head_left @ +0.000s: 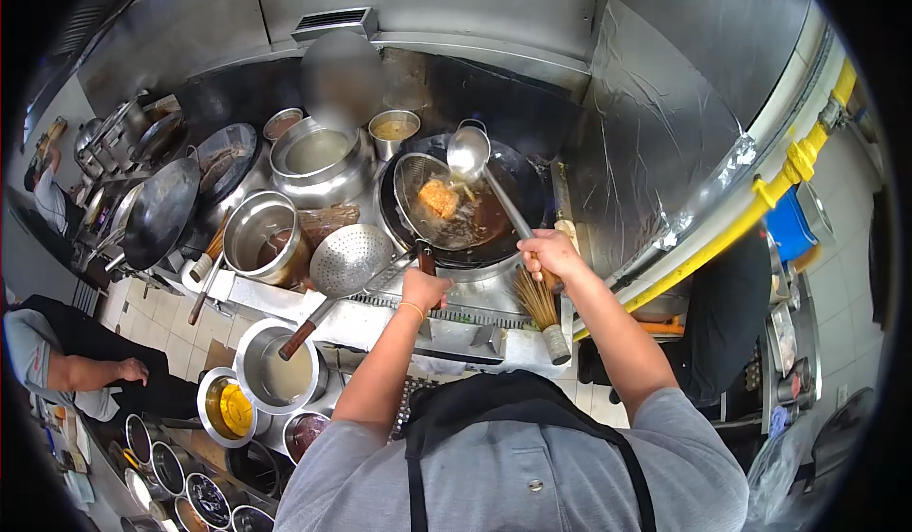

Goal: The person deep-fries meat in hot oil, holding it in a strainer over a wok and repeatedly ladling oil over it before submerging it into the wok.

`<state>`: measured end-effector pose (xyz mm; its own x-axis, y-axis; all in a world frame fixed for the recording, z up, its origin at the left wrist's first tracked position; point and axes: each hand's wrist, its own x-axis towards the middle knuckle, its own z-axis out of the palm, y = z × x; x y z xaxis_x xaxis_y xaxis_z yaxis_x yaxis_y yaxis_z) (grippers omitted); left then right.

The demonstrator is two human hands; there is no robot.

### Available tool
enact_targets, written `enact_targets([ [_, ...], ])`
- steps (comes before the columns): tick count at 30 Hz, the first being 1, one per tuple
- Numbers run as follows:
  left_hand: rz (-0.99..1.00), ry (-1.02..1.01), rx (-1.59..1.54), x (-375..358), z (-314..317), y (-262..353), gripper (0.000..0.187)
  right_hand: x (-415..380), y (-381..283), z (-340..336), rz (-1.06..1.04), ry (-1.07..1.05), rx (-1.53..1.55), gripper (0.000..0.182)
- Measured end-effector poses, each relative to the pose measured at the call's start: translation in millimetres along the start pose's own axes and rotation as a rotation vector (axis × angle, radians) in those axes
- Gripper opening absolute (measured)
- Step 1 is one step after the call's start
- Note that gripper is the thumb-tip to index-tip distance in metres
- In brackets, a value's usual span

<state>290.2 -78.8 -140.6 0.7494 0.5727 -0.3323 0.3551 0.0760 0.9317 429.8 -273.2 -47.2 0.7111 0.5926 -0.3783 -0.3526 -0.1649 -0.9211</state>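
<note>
My left hand is closed around the dark handle of a round mesh strainer over the wok. An orange-brown piece of food lies in the strainer, above dark bubbling liquid. My right hand grips the long handle of a metal ladle, whose bowl is at the far side of the wok, above the food. A perforated skimmer rests on the stove just left of my left hand. A bamboo brush stands below my right hand.
Metal pots and empty woks stand to the left. Nearer are a pot of pale liquid and a bowl of yellow oil. A yellow pipe curves along the right. Another person stands at far left.
</note>
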Motion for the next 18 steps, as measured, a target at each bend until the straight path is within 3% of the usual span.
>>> enact_targets([
  [5,0.043,0.04,-0.019,-5,-11,1,0.021,15,45,-8,-0.163,0.231,-0.465,0.007],
  [9,0.151,0.157,0.101,5,-24,0,0.026,15,57,-13,-0.052,0.22,-0.429,0.007],
  [11,0.166,0.227,0.234,9,-29,4,0.031,18,57,-24,0.318,-0.017,0.281,0.008],
  [12,0.154,0.225,0.22,10,-30,6,0.035,17,57,-33,0.401,-0.143,0.592,0.005],
  [13,0.155,0.226,0.22,9,-30,8,0.035,12,51,-36,0.4,-0.144,0.592,0.005],
  [15,0.132,0.225,0.205,8,-31,13,0.034,2,38,-41,0.525,-0.228,0.997,0.018],
  [16,0.13,0.226,0.203,5,-32,15,0.034,-4,32,-41,0.538,-0.238,1.048,0.026],
  [18,0.096,0.197,0.229,0,-30,18,0.029,-10,25,-44,0.549,-0.259,1.073,0.025],
])
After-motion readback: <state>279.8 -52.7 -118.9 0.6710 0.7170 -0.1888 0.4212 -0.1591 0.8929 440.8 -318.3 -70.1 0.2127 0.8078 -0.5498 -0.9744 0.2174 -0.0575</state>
